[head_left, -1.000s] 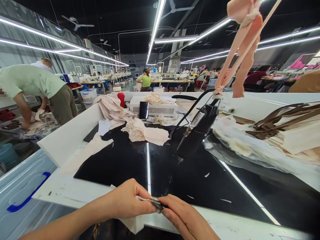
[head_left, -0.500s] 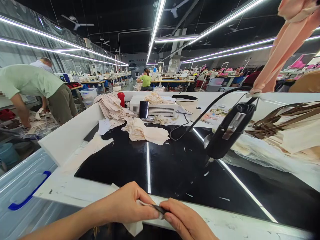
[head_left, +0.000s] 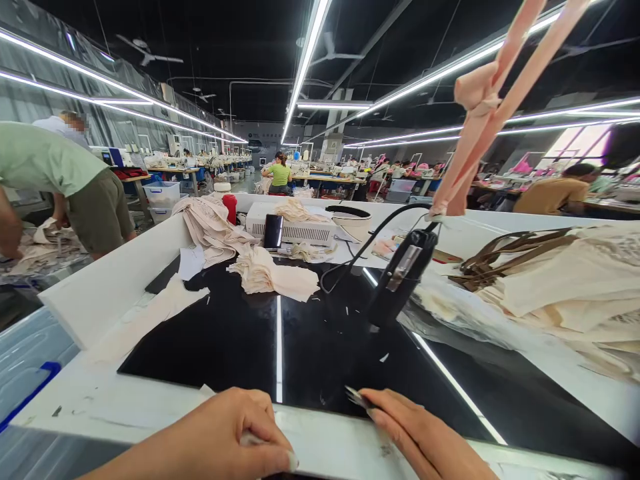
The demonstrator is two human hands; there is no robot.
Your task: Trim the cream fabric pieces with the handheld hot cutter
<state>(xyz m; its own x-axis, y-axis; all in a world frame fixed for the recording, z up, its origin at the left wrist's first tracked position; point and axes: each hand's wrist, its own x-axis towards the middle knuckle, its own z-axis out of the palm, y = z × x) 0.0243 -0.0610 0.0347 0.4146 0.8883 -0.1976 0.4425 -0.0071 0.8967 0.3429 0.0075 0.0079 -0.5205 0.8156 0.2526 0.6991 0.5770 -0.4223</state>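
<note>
My left hand [head_left: 240, 433] is closed near the table's front edge, thumb against the fingers. A bit of cream fabric [head_left: 249, 438] shows between its fingers; most of the piece is hidden by the hand. Off to the right, my right hand [head_left: 420, 430] grips small thread snips [head_left: 357, 398], their shiny tips pointing left over the edge of the black glossy board [head_left: 225, 353]. Farther back on that board lies a stack of cream fabric pieces [head_left: 273, 275]. A black handheld device [head_left: 403, 277] hangs on a peach fabric strap [head_left: 465, 160] beyond my right hand.
A phone [head_left: 273, 231] leans on a white vented box [head_left: 300, 230] at the back. Cream fabric [head_left: 213, 227] is heaped at the back left, more fabric [head_left: 560, 273] with brown straps at the right. A black cable [head_left: 373, 237] loops to the device. A co-worker [head_left: 65, 173] bends at the left.
My hands have come apart: the right hand with the snips has moved right, away from the fabric in my left hand. The view has also shifted to the right.
</note>
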